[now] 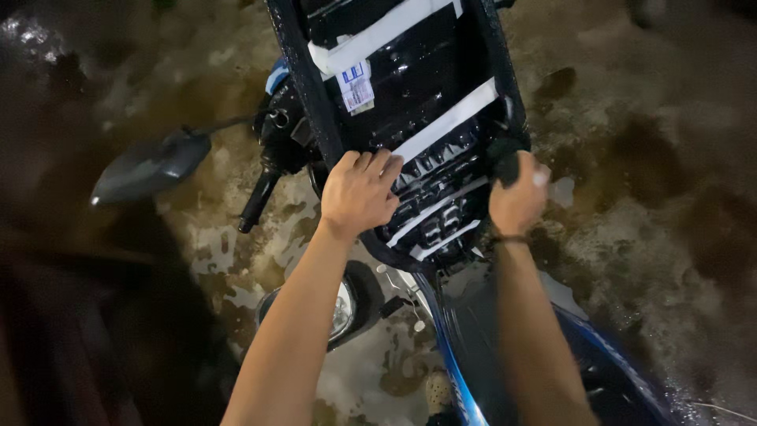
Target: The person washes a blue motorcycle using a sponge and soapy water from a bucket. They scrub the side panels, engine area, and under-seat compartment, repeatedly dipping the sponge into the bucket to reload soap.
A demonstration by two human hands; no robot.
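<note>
Left hand (359, 192) and right hand (516, 201) grip the upturned black motorcycle seat (410, 87) above wet ground (631, 158).

Scene was dim; single light came from near camera. Glare spotted glossy black seat underside (410, 87) and wet ground (631, 158). Left edge and corners fell into deep shadow. Mirror (154, 166) was soft; forearms at bottom edge were blurred and stretched.

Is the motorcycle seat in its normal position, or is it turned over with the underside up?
Turned over: the seat shows its glossy black ribbed underside with white strips. Left hand and right hand grip its edges.
</note>
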